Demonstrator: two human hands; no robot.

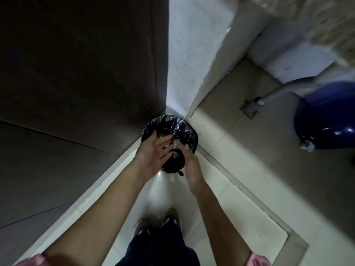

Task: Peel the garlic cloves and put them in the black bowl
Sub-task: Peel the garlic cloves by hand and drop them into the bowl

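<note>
- My left hand (pixel 153 156) is wide open, its fingers straight and spread, the palm turned toward my right hand. The palm and fingers lie against the left side of a black thing (pixel 172 163).
- My right hand (pixel 189 162) shows edge-on, pressed against the right side of that same black thing. Its fingers are mostly hidden, so I cannot tell whether they are straight or curled.
- The one black thing sits between my two palms. It is glossy and looks crinkled at its lower edge, and I cannot tell whether it is the bowl.
- A few pale flakes (pixel 175 143) show just past my fingertips. They are too blurred to count, or to tell skin from clove.
- One bin (pixel 167 123) with a black liner stands just beyond and below both hands, set into the corner of a white wall (pixel 184 54).
- Well to the right of my right hand is one blue container (pixel 326 116), with one grey pipe (pixel 284 89) beside it.
- Below my forearms are my two shoes (pixel 172 217) on the pale tiled floor (pixel 240 217).
- There are two pink sleeves (pixel 259 261), one at each lower corner.
</note>
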